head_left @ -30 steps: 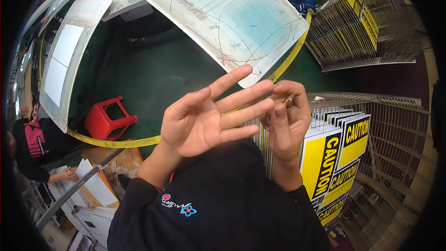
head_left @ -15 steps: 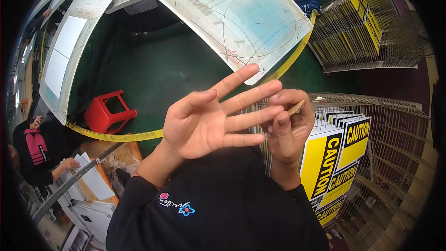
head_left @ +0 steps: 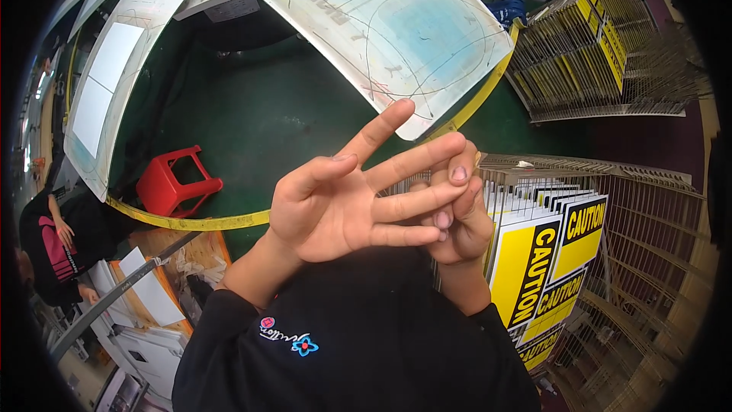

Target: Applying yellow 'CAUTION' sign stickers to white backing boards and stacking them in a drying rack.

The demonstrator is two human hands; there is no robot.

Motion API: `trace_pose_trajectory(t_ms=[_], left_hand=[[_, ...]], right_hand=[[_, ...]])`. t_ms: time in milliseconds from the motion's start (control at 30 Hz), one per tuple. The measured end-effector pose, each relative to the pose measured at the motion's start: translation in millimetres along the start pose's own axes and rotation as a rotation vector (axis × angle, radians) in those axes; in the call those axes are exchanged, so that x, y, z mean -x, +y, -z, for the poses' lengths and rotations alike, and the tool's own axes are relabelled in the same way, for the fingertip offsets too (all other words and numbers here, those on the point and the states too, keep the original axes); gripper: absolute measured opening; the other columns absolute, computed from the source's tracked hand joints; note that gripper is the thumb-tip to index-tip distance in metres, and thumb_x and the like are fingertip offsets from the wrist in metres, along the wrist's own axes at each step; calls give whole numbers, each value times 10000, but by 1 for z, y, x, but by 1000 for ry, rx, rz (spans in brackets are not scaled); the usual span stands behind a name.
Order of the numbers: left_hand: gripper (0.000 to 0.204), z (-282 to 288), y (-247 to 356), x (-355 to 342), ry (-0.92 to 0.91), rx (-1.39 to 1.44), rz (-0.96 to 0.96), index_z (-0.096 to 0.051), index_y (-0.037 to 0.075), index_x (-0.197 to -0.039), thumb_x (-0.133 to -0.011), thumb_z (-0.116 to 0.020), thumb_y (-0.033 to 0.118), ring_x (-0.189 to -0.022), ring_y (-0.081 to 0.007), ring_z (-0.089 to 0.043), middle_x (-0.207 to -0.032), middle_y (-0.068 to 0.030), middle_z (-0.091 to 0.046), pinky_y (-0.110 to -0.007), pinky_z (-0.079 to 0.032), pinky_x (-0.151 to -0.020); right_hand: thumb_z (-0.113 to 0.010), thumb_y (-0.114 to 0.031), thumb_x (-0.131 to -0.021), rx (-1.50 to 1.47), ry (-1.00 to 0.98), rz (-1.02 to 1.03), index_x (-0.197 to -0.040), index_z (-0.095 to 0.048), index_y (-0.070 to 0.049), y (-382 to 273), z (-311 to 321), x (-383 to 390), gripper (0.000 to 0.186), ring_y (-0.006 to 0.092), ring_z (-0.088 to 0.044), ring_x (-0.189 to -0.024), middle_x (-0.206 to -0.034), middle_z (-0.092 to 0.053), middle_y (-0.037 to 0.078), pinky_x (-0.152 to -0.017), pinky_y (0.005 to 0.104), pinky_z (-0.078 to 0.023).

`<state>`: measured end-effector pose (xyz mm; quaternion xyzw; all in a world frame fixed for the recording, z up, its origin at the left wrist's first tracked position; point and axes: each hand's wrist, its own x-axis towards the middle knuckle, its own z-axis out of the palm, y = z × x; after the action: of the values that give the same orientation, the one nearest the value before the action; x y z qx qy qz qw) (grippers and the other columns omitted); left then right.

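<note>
My left hand (head_left: 328, 210) is held palm up in front of my chest, its fingers spread wide. Close against its fingertips, my right hand (head_left: 463, 217) is curled, with thumb and fingers closed around the end of the left ring finger. A small tan sliver (head_left: 478, 159) shows at the upper edge of the right hand; most of it is hidden behind the fingers. Both forearms come out of black sleeves over a black shirt (head_left: 358, 336).
Yellow, black and white signs (head_left: 526, 275) stand in a wire rack (head_left: 648, 244) at my right. More racks (head_left: 602, 53) stand behind. Ahead is a pale stained board (head_left: 381, 23) beside a curved yellow rail (head_left: 191, 223). A red stool (head_left: 175, 183) and a person (head_left: 57, 244) are at left.
My right hand has moved left and its fingers have closed onto the left ring finger. The tan scrap, plain to see before, is now mostly hidden. The left hand stays spread.
</note>
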<state>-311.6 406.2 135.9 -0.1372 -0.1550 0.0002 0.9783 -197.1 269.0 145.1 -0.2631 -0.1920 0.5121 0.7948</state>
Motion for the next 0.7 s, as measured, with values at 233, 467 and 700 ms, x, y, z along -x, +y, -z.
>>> trace_pose_trajectory(t_ms=[233,467,700], left_hand=[[623,-17,-15,7,146,-949,-237,-257,47,-1499,-958,-525,204,-1279,-507,-464,-1502,-361,-243,-542,-445,-1039],[400,-22,-51,0,361,-1487,-500,-554,-62,-1270,-926,-618,132,-1010,-239,-662,-1349,-253,-545,-354,-542,-898],[235,-20,-64,-10,302,-1785,-654,-713,-5,-1089,-855,-692,-8,-857,-104,-573,-984,-76,-648,-243,-457,-765]], right_hand=[[-527,-246,-1027,327,-17,105,-1085,-504,-63,-3,-5,1,194,59,-495,-715,-903,-566,17,-614,206,-393],[-546,-147,-1016,673,66,109,-1129,-563,-21,-26,-26,24,170,45,-503,-730,-940,-621,20,-628,197,-402],[-560,-129,-1008,593,25,-80,-1157,-556,8,-39,-30,45,202,24,-458,-694,-824,-540,-33,-598,189,-359]])
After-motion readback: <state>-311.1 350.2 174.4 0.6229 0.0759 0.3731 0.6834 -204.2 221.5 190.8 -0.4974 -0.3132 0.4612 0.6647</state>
